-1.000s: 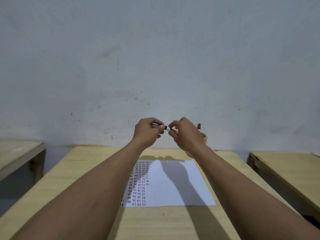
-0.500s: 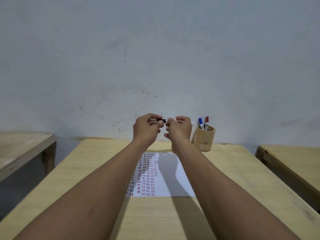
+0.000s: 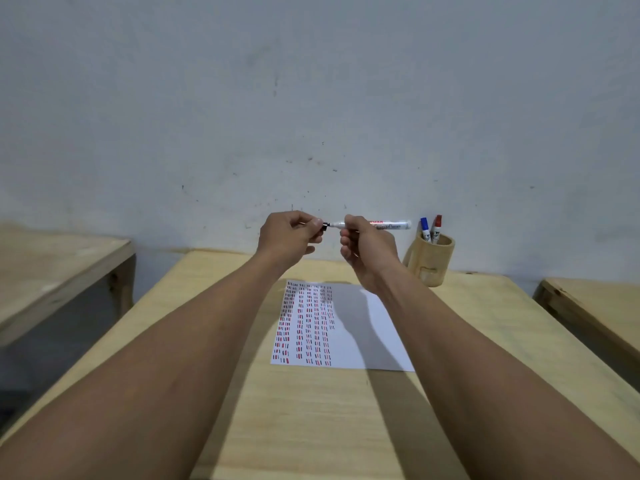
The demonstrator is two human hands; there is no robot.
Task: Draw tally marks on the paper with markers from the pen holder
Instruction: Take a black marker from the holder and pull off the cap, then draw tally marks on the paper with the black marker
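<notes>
My right hand (image 3: 367, 249) grips a white marker (image 3: 391, 225) held level, its tip pointing left. My left hand (image 3: 289, 237) pinches the marker's black cap (image 3: 325, 226) right at the tip; whether cap and tip touch I cannot tell. Both hands are raised above the far end of the table. Below them lies the white paper (image 3: 360, 327), its left part filled with columns of red and black tally marks. A wooden pen holder (image 3: 433, 261) stands at the back right with a blue marker (image 3: 425, 229) and a red marker (image 3: 437, 228) upright in it.
The paper lies on a light wooden table (image 3: 311, 410) that ends at a grey wall. Another wooden table (image 3: 52, 268) stands to the left and one more (image 3: 595, 313) to the right, each across a gap.
My hands have drawn slightly apart, and the marker's barrel now shows at full length to the right of my right hand. The view has shifted left, uncovering the pen holder.
</notes>
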